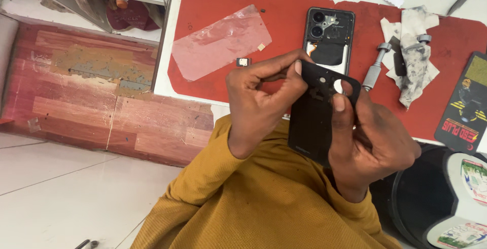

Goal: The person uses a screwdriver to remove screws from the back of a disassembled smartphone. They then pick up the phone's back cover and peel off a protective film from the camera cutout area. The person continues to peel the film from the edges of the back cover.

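Black plastic back cover (310, 122) of a phone is held above the person's lap, in front of the table edge, gripped by both hands. Left hand (258, 99) pinches the upper left corner of the cover near the camera cut-out, thumb and forefinger closed together on its edge. Right hand (373, 137) wraps the right side, fingers clamped on the cover with the thumb (339, 102) pressed flat beside the cut-out.

On the red work mat (213, 5) lies the opened phone body (328, 38), camera lenses and internal parts exposed, just beyond the hands. A sheet of clear film (220, 41) rests to its left, with a small tray-like part (244, 61) near it. A metal tool (375, 69) and soiled rags (413, 56) lie to the right.

Risk assessment — judged from this position:
- Cover is thin; opposing thumb pressure near the cut-out could crack that narrow frame
- Cover is held over the lap, not the mat — a slip would drop it to the tiled floor (61, 198)
- Exposed phone body sits close to the rags; lint or grime could reach the lenses
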